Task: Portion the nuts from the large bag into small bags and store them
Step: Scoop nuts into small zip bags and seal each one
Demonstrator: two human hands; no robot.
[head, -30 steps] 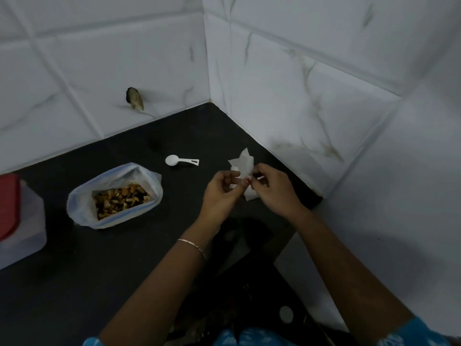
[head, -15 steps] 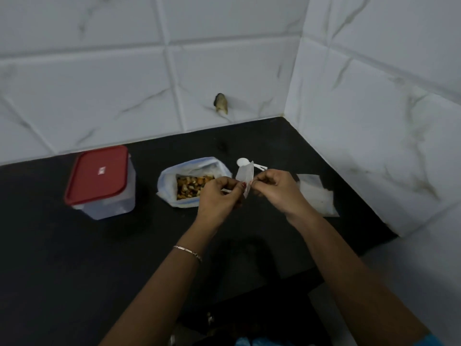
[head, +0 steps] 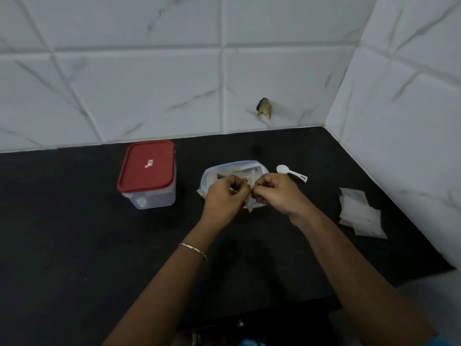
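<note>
Small bag (head: pixel 249 205) pinched by curled fingers of left hand (head: pixel 224 197) at nine o'clock, right hand (head: pixel 275 193) at three

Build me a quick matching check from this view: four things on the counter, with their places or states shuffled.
Things:
1. container
2. spoon
3. large bag
4. small bag

Places or states:
A. pinched between left hand and right hand
B. red lid on
C. lying just right of the large bag
D. open at the top, between container and spoon

Pairs: 1-B, 2-C, 3-D, 4-A
</note>
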